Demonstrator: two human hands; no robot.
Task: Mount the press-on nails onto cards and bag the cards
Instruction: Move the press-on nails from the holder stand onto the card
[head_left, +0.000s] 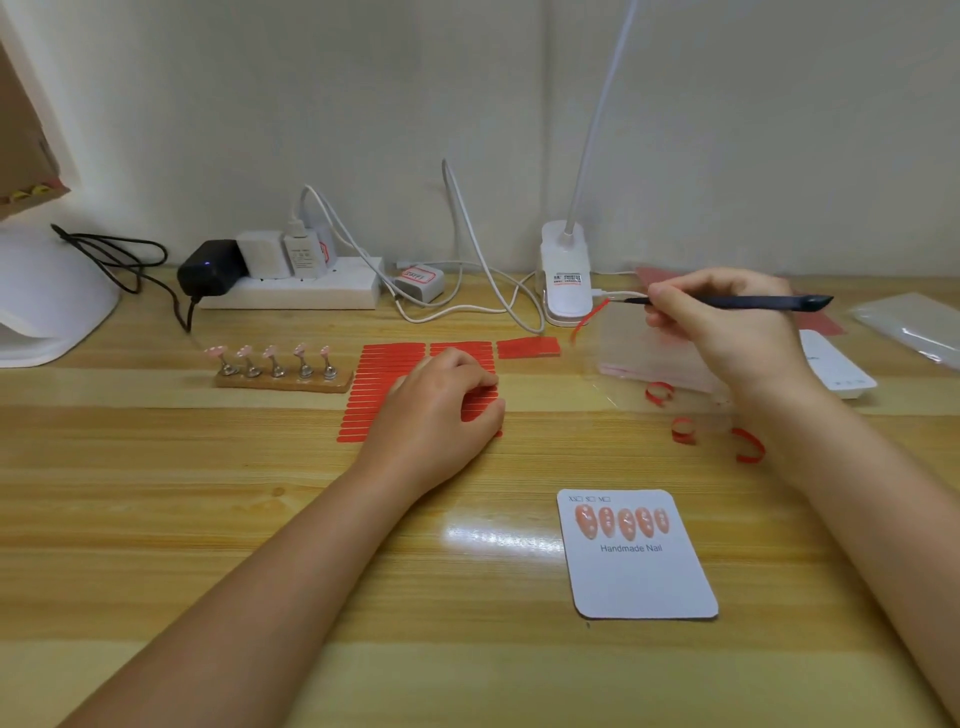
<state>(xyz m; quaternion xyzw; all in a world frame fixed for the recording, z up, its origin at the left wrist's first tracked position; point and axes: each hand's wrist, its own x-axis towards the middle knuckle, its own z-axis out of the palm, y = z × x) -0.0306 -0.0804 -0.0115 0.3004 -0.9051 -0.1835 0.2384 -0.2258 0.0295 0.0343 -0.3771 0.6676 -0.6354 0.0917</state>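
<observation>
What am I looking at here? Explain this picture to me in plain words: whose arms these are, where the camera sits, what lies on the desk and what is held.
There is no machine: a person works with bare hands, filmed by one camera on their head, looking down at a wooden desk. The left hand rests on a sheet of red adhesive strips. The right hand grips a dark pen-like tool. Near the person lies a white card with five pink press-on nails already on it. Five more nails sit on a stand. Peeled red backing curls lie to the right, and clear bags at the far right.
</observation>
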